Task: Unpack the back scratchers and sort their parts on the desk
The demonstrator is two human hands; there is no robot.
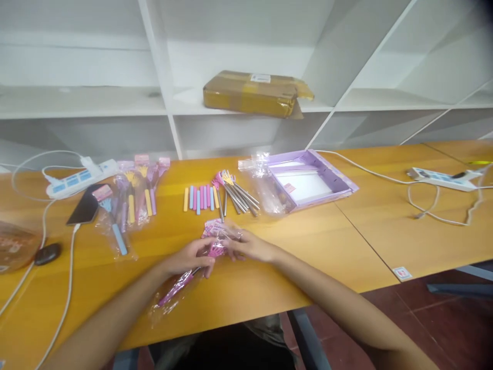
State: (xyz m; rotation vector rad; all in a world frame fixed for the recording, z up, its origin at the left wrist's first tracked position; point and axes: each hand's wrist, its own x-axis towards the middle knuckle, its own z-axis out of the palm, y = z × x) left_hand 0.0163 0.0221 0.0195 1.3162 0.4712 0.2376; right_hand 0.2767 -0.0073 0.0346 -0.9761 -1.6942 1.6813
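White label (261,78) on carton (239,96) unreadable

The left hand (192,255) grasps a bagged pink tool (177,288) over the table (308,246); the right hand (248,245) touches its upper end, whether gripping one cannot tell. An orange package (17,245) is cut off at left.

We face a white shelf unit (157,56) with open compartments (246,25), standing behind a long yellow-brown bench (370,200). Below, we see a dark red tiled floor (442,324) and a grey bench leg (308,340); soft light falls across the unit.
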